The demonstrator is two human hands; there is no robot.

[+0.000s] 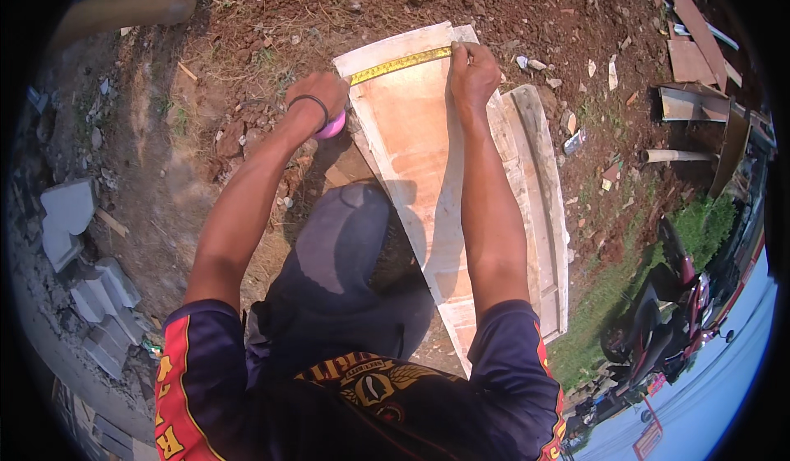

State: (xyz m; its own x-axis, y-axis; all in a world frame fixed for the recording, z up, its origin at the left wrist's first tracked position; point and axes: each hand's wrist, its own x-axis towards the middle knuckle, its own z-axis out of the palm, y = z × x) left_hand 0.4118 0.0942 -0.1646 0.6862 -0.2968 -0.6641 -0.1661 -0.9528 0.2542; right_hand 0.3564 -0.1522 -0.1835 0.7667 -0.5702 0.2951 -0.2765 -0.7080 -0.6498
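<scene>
A yellow tape measure [401, 66] is drawn out across the far end of a long wooden panel [420, 144] with pale, whitish edges. My left hand [319, 95], a dark band at its wrist, is closed at the panel's left edge. A rounded pink part [332, 125], apparently the tape's case, shows below that hand. At the other end of the blade, my right hand [476, 74] pinches it near the panel's right edge. Another weathered wooden frame or panel [539, 189] lies beneath and to the right. My bent knee [341, 230] is beside the panel's left edge.
Reddish soil with stones and dry grass surrounds the panel. Broken pale blocks [107, 296] are piled at the left. Scrap boards [695, 58] and a pole [679, 155] lie at the far right. A parked motorcycle [658, 317] stands at the lower right.
</scene>
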